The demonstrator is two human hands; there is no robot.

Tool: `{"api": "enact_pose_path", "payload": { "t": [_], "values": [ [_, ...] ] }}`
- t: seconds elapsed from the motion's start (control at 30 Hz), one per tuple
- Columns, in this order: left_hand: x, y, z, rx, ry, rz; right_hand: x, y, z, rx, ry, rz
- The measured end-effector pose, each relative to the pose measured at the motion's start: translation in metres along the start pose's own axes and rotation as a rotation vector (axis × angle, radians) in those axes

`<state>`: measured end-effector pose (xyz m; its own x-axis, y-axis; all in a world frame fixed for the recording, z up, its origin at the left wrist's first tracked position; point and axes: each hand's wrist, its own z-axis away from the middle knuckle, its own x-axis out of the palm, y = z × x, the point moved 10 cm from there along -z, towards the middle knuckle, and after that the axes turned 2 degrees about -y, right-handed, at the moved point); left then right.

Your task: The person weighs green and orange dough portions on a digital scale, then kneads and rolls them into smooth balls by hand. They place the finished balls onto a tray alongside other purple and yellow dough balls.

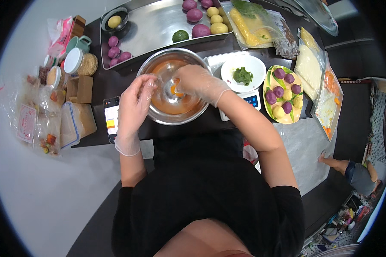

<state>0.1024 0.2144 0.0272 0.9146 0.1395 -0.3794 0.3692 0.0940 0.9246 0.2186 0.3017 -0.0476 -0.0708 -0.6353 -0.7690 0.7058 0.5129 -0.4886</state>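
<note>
Table: a dark surface point(120, 81) is spread with food and containers; a phone point(111, 118) is laid near its left edge.
Room: a pale floor point(304, 147) is seen below, and another person point(359, 176) is seen at far right.
Steel bowl point(169, 112): it is set at the table's front, before the person; orange pieces point(174, 89) are seen inside, near its middle.
Left hand point(135, 100): gloved, held at the bowl's left rim with fingers bent; whether anything is grasped cannot be told.
Right hand point(197, 83): gloved, lowered into the bowl with fingertips at the orange pieces; whether they are pinched cannot be told.
Metal tray point(158, 21): purple balls point(194, 15), yellow balls point(219, 28), a green ball point(180, 36) and a dark bowl point(125, 17) with one yellow ball are held.
Scale point(214, 63): a white plate point(257, 66) is borne, with a green lump point(243, 76) on it.
Leaf-patterned plate point(293, 116): small purple and yellow balls are carried.
Left side: lidded jars point(88, 64), a green mug point(78, 44) and a plastic tub point(85, 122) are grouped.
</note>
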Motion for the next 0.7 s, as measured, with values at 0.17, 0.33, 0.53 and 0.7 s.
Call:
{"api": "enact_pose_path", "payload": {
  "t": [0.17, 0.33, 0.53, 0.7],
  "values": [
    [0.003, -0.004, -0.004, -0.023, -0.026, 0.061, -0.017, -0.008, 0.002, 0.037, 0.040, 0.021],
    [0.008, -0.010, -0.003, -0.060, -0.031, 0.057, -0.019, -0.013, 0.008, 0.014, -0.037, -0.299],
    [0.011, -0.007, -0.004, -0.127, -0.052, -0.032, -0.026, -0.013, 0.012, -0.160, -0.035, -0.521],
    [0.026, -0.004, -0.007, -0.175, -0.095, 0.108, -0.037, -0.019, 0.036, -0.173, 0.062, -0.660]
  ]
}}
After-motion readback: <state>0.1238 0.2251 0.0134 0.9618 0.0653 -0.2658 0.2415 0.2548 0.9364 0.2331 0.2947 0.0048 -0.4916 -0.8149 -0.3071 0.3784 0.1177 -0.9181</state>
